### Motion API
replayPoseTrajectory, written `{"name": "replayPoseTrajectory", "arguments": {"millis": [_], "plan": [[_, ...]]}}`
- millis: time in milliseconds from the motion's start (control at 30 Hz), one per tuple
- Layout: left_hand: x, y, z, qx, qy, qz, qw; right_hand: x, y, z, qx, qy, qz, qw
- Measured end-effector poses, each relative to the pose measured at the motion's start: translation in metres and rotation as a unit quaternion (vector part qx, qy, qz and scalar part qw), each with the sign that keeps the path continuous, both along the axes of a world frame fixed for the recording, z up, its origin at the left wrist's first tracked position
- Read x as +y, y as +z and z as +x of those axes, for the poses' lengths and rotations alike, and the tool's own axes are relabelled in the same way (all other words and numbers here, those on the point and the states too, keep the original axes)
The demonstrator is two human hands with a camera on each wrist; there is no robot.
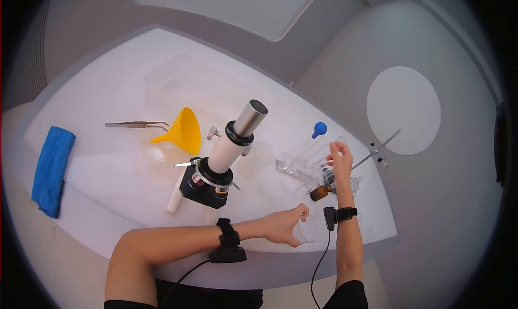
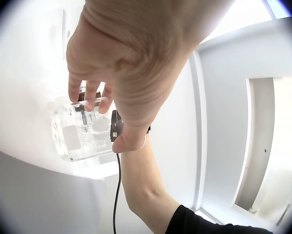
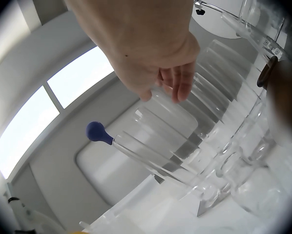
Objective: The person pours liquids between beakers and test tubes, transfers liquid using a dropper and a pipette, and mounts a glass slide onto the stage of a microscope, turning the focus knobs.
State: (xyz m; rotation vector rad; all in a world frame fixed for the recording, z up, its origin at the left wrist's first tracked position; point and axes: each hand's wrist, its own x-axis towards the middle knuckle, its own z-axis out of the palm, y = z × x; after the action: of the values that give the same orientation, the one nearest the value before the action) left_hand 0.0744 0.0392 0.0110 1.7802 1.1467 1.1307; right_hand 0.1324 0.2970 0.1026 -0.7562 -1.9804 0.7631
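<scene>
Head view: holds a clear glass beaker (image 1: 309,231) in the left hand (image 1: 283,227), near the front edge of the white table (image 1: 97,93). Clamps the beaker between the thumb on one side and bent fingers on the other, a grip seen again in the left wrist view, with faint printed markings on the glass wall there. Cannot tell whether lifted or resting on the surface. Reaches with the right hand (image 1: 340,163) to the upper ends of clear glass tubes (image 3: 151,153), set in a slanting row in the right wrist view. Bends the right fingers, thumb tip apart from fingertips, with glass showing about the gap; cannot tell whether pinching a tube or merely close to it. Beside this hand, shows a blue bulb (image 1: 319,128) on the end of a slim tube; below, a brown bottle (image 1: 320,192); past the hand, a slanting metal rod (image 1: 388,139) with a clamp (image 1: 376,153). To the left of both hands, shows a white and black microscope (image 1: 221,155), then a yellow funnel (image 1: 187,131), metal tweezers (image 1: 129,125) near the funnel's spout, and at far left a folded blue cloth (image 1: 54,171). Wears a black strap (image 1: 229,236) on each wrist.
</scene>
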Motion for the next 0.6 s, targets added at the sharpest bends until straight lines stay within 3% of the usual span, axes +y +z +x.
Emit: {"name": "replayPoseTrajectory", "arguments": {"millis": [233,300,600], "plan": [[0.001,-0.007,0.002,-0.009,0.001,0.014,1.0,-0.011,0.004,0.001,-0.011,-0.011,-0.011,1.0],[-0.006,-0.011,0.003,-0.004,0.017,0.071,0.997,-0.018,0.004,0.004,-0.022,-0.007,-0.008,1.0],[-0.012,-0.001,0.002,0.001,0.006,0.006,1.0,-0.023,-0.012,0.007,-0.076,0.03,-0.059,0.995]]}}
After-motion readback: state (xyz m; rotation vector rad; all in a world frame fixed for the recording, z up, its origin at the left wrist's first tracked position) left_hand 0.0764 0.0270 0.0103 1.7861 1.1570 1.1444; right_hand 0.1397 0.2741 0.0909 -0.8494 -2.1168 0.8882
